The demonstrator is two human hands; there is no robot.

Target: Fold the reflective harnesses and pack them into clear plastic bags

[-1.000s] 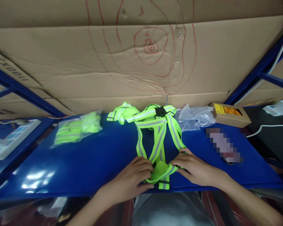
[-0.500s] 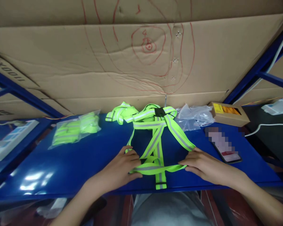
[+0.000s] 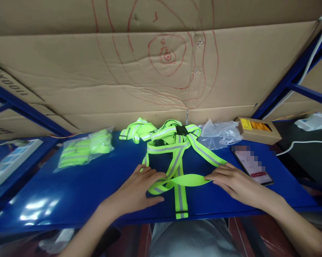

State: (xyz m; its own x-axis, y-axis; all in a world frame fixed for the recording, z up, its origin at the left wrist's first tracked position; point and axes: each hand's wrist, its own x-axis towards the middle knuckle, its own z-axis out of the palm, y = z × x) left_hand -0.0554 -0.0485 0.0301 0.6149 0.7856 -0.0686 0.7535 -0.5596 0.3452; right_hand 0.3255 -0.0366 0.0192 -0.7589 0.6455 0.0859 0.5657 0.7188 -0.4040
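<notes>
A neon-yellow reflective harness (image 3: 179, 157) with grey stripes lies on the blue table, its black buckle (image 3: 182, 130) near the back. Its vertical strap hangs down toward the front edge. My left hand (image 3: 142, 187) has its back fingers curled round a side strap, while its thumb and index finger stand apart beside the looped band. My right hand (image 3: 232, 182) pinches the other end of that band and also touches the right shoulder strap. Between my hands the band is twisted, its plain side partly showing.
More reflective straps (image 3: 140, 129) are heaped at the back. Bagged green straps (image 3: 76, 152) lie left. At right are clear plastic bags (image 3: 218, 134), a cardboard box (image 3: 259, 130) and a phone (image 3: 253, 166). A cardboard wall (image 3: 69, 71) with red rings closes off the back.
The band between my hands has turned over, showing its plain green side toward my right hand. My left index finger and thumb have spread apart. The view has shifted slightly.
</notes>
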